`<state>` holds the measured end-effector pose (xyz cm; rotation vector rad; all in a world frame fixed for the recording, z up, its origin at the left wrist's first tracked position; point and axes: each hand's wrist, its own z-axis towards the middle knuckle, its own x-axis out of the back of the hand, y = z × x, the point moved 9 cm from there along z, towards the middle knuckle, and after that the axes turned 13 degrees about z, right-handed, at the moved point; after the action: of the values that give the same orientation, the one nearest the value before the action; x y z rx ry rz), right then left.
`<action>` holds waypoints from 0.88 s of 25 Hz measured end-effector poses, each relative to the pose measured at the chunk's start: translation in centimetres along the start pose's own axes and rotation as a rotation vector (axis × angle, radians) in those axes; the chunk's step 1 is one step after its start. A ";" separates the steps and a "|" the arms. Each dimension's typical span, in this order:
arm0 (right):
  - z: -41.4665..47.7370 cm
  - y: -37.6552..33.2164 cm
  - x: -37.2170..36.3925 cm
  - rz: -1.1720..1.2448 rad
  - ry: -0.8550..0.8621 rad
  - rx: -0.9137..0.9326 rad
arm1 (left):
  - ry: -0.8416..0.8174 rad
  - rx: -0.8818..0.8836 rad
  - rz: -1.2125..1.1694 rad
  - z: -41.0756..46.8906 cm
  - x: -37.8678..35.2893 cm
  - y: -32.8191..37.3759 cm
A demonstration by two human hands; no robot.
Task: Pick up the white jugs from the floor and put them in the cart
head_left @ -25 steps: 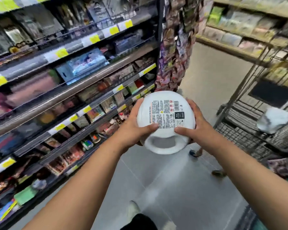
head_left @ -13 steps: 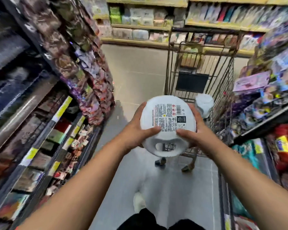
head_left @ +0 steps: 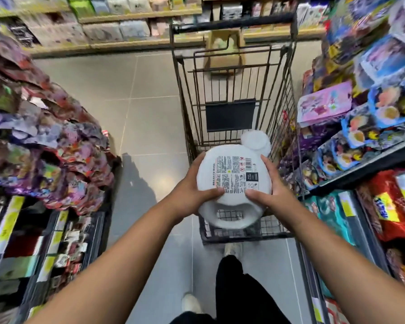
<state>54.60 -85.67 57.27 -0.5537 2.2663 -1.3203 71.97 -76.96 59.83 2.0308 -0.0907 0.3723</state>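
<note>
Gripping unreadably labelled white jug (head_left: 234,176)

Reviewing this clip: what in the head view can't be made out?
- Label text on the held white jug: too small.
- Second white jug in the cart: mostly hidden behind the held one.
- Shelf goods at left: motion-blurred.
- Both hands' far fingers: behind the jug.
</note>
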 end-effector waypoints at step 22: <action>33.3 12.0 6.2 -0.174 0.220 -0.127 | 0.177 0.382 0.179 33.9 -0.2 -15.5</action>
<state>67.18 -106.81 31.00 -0.6933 2.5443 -1.3858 82.77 -99.34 32.05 2.3613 -0.0983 0.7265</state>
